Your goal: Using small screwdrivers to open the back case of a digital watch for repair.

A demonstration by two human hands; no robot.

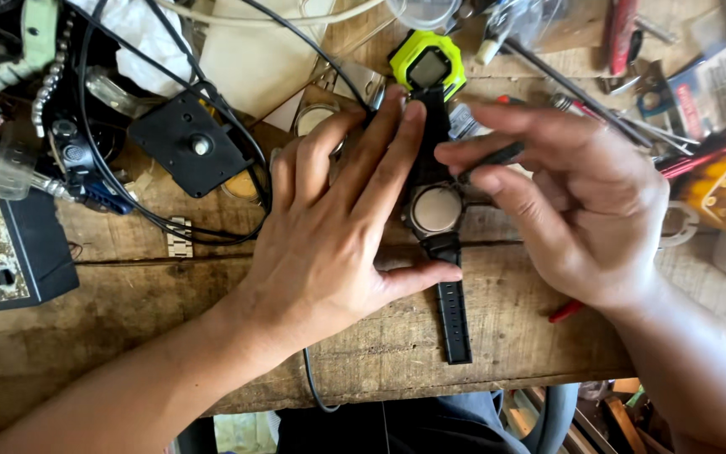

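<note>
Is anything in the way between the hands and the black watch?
Nothing visible. The left hand already lies flat on the black watch, thumb against its strap. The right hand holds a thin tool just above it, nothing between them.

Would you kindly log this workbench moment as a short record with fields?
Setting: worn wooden bench, seen from above
Left hand: flat, fingers pressing on a black watch strap, thumb beside its lower part
Right hand: holds a thin dark tool over the watch
Watch: round case back faces up, strap laid lengthwise
Nearby: lime-green digital watch above; black square clock movement at left; black cables; red-handled tools at right
</note>
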